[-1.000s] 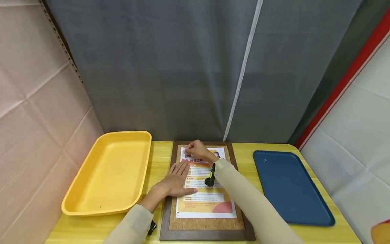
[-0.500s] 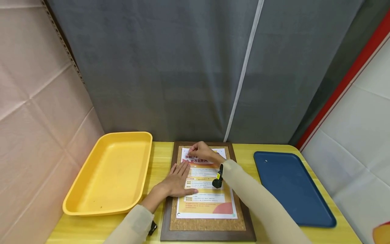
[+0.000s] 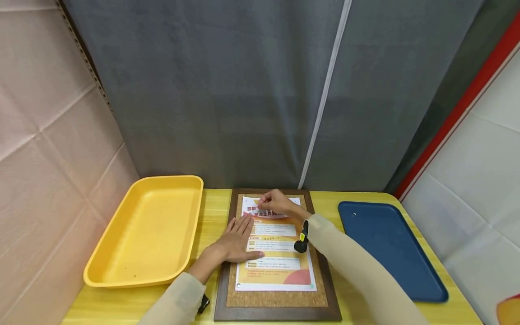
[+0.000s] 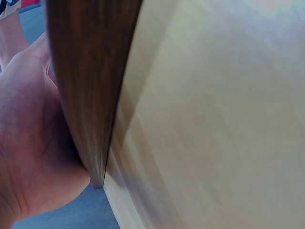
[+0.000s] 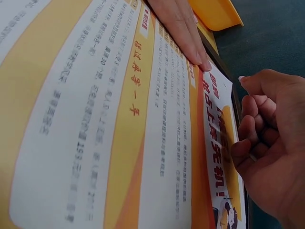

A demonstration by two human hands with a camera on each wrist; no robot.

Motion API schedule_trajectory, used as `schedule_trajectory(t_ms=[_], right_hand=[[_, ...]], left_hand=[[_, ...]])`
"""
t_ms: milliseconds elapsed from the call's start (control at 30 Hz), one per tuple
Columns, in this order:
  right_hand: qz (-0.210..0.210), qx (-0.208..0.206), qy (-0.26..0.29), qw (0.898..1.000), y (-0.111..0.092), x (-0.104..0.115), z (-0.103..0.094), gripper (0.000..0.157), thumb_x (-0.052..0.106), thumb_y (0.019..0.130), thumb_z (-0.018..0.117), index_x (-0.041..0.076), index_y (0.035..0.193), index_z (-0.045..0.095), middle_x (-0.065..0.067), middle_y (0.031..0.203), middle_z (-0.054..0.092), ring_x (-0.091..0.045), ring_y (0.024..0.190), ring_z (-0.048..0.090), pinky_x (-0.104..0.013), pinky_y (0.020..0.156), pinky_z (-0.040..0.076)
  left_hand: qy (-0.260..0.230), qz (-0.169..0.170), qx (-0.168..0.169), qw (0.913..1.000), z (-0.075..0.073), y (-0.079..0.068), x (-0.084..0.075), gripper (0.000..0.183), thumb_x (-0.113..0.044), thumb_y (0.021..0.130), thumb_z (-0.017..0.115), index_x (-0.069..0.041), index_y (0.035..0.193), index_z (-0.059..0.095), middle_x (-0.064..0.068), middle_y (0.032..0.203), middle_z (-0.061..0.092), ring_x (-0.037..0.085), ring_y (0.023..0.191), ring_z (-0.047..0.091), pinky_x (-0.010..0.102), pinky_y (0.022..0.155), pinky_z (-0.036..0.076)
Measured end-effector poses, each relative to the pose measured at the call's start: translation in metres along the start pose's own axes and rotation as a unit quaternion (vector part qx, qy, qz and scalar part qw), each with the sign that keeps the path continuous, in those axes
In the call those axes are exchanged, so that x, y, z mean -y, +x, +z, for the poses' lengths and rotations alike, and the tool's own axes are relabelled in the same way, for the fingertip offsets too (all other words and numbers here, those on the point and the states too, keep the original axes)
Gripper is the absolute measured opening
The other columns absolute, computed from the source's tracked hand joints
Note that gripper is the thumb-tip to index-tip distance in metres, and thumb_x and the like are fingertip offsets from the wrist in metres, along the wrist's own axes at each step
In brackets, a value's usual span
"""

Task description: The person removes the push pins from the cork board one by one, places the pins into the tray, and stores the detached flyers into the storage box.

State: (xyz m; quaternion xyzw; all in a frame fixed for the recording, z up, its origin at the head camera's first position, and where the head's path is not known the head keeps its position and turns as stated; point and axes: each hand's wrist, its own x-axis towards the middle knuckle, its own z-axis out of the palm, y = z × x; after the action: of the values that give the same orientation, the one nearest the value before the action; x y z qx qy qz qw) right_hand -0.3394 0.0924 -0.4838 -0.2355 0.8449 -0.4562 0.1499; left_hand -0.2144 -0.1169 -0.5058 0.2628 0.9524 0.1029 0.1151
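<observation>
A printed poster (image 3: pixel 276 274) in yellow, white and red lies on a cork board (image 3: pixel 280 299) with a dark wooden frame (image 3: pixel 278 313). Small pale round spots show at its bottom corners. My left hand (image 3: pixel 235 239) rests flat on the poster's left side, fingers spread and thumb pointing right; in the left wrist view its heel lies against the frame edge. Over the poster's red heading (image 5: pixel 214 138) is my right hand (image 3: pixel 278 202), its fingers loosely curled. In the right wrist view nothing shows between its fingertips, and a tiny dot sits at the poster's top corner.
On the left of the yellow wood-grain table (image 3: pixel 215 203) stands a deep yellow tray (image 3: pixel 148 225). A flat blue tray (image 3: pixel 394 253) lies to the right, with a tiny shiny piece near its top left corner. A grey curtain (image 3: pixel 227 90) hangs behind.
My right hand has moved right across the poster's heading, away from its top left corner. The left hand has stayed on the poster.
</observation>
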Motion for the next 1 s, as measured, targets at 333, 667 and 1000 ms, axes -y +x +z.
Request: schedule_trajectory(t_ms=[333,667,1000], right_hand=[[-0.004,0.009,0.004,1.0,-0.017,-0.001,-0.014,0.007,0.008,0.097,0.076,0.001,0.095,0.076,0.0,0.083,0.07,-0.01,0.07,0.055,-0.022,0.062,0.043],[-0.021,0.014,-0.017,1.0,-0.042,-0.002,-0.027,0.008,0.005,0.097,0.073,0.0,0.093,0.076,-0.001,0.086,0.07,-0.01,0.074,0.055,-0.022,0.066,0.045],[-0.038,0.02,-0.038,0.998,-0.066,-0.002,-0.043,0.008,0.007,0.098,0.072,0.002,0.095,0.076,-0.004,0.09,0.074,-0.011,0.076,0.055,-0.023,0.071,0.047]], left_hand=[[0.012,-0.008,0.012,0.9998,0.0,0.003,-0.003,0.116,-0.082,0.096,0.045,-0.001,0.169,0.007,0.016,0.178,0.0,0.031,0.165,0.001,0.057,0.131,0.002],[0.027,-0.007,0.009,0.9996,0.002,0.006,-0.004,0.116,-0.081,0.096,0.048,-0.001,0.169,0.01,0.017,0.178,0.005,0.032,0.165,0.005,0.057,0.131,0.006],[0.003,0.003,-0.008,1.0,0.015,0.012,0.005,0.119,-0.085,0.094,0.046,-0.002,0.17,0.006,0.015,0.178,-0.001,0.03,0.165,-0.001,0.056,0.131,-0.001]])
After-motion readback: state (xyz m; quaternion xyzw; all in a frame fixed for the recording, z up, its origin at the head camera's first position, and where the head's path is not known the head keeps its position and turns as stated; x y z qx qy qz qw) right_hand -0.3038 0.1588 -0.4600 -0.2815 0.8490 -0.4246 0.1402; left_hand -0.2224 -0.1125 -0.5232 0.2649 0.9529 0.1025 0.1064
